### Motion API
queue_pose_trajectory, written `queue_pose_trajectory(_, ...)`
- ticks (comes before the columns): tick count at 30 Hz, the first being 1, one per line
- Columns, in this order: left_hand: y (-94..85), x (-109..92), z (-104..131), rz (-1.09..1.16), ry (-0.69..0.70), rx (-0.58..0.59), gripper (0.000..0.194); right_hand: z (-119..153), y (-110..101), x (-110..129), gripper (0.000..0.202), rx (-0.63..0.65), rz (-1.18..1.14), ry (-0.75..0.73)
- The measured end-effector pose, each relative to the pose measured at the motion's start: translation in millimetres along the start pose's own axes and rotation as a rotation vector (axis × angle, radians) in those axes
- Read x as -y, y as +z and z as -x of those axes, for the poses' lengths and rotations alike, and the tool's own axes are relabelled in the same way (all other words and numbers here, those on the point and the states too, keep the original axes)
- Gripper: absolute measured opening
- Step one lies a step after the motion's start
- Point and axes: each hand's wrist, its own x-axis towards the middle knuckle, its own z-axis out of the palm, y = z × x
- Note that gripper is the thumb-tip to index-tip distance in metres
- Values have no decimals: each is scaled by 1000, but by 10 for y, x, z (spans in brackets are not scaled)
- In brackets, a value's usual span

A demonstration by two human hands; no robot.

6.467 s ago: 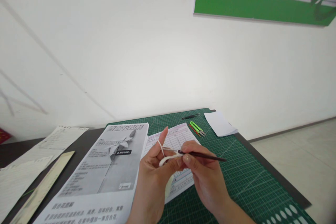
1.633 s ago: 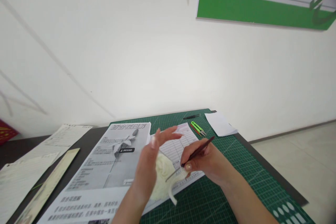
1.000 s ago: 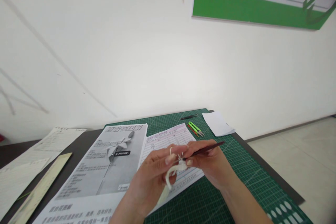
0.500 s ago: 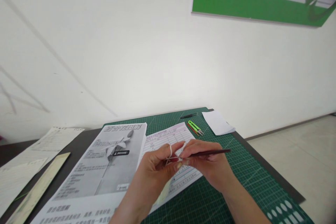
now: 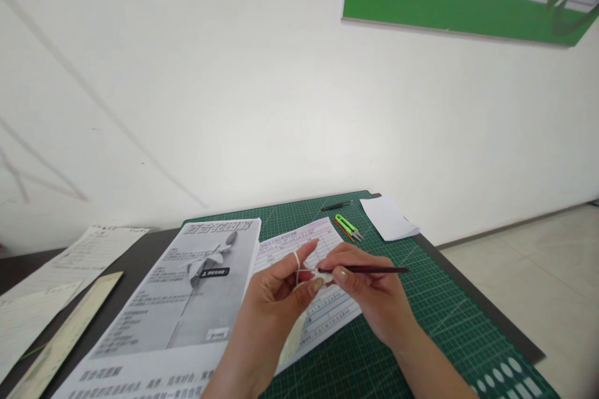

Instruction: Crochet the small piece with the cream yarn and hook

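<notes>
My left hand [image 5: 281, 293] pinches a small white crocheted piece [image 5: 322, 274] between thumb and fingers. White yarn [image 5: 296, 260] loops round its raised index finger. My right hand [image 5: 369, 287] grips a dark red crochet hook [image 5: 374, 269], whose tip end is at the white piece; the tip itself is too small to make out. Both hands are close together above a printed chart sheet [image 5: 327, 318]. Left of them lies a printed page with a grey flower picture [image 5: 187, 293].
A green cutting mat [image 5: 421, 299] lies under the hands. Beyond them are green thread snips [image 5: 347, 224], a black tool [image 5: 336, 206] and white paper [image 5: 388, 218]. At left are more sheets [image 5: 93, 255] and a pale strip [image 5: 70, 336]. A white wall stands behind.
My left index finger has lifted away from my right hand. The white piece shows more between the hands, and the hook has shifted slightly left.
</notes>
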Motion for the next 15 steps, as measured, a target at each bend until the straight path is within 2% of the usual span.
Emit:
queue_pose_trajectory(5,11,-46,19,-33,16,-2,37,5,20,-108,6,-87,-206,146)
queue_pose_trajectory(10,31,-56,20,-41,68,6,35,9,42,-141,10,-66,-214,117)
queue_pose_trajectory(15,50,-24,16,-39,70,-21,39,8,43,-133,20,-102,-145,100)
